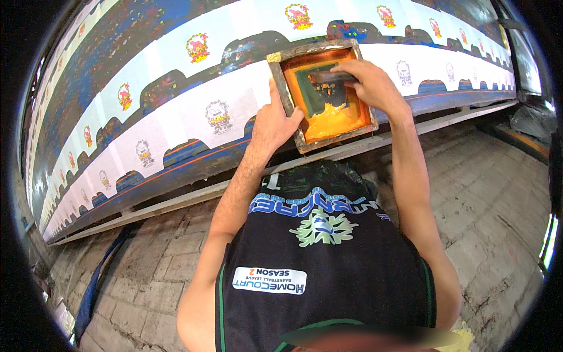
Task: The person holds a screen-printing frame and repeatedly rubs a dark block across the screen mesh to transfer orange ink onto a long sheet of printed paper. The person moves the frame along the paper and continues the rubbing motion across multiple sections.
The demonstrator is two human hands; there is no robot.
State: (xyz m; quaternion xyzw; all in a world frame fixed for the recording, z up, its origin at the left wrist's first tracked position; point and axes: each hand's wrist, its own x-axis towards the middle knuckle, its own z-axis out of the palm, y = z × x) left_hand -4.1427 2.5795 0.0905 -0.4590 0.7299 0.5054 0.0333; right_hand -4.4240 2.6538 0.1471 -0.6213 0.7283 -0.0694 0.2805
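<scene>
spanning the upper view from side to side, a long table point(252, 50) shows a dark, paint-spotted surface, with a paved floor point(152, 281) below its near edge. the person stands close against it in a black shirt point(328, 276), arms reaching forward on both sides of the body. the left forearm slants up and inward from a bent elbow; the right forearm rises more steeply, its wrist bent so that the hand turns in to the left. white cloth point(246, 97) lies on the table in two curved rows, the far one with coloured emblems, the near one with mostly outlined ones. the frame point(339, 138), wooden and slightly tilted, lies over the near row at the table's edge, between the two hands. the left hand point(274, 121) grasps its left bar, index finger stretched straight along the outer side, thumb laid across toward the inner edge. the right hand point(375, 85) is over the frame's right side, fingers bent and pointing left, thumb beneath, pinching the squeegee point(331, 77) near its right end. this dark bar sits crosswise inside the frame, toward the upper half. orange-yellow ink point(328, 120) is pooled below it, near the bottom bar.
</scene>
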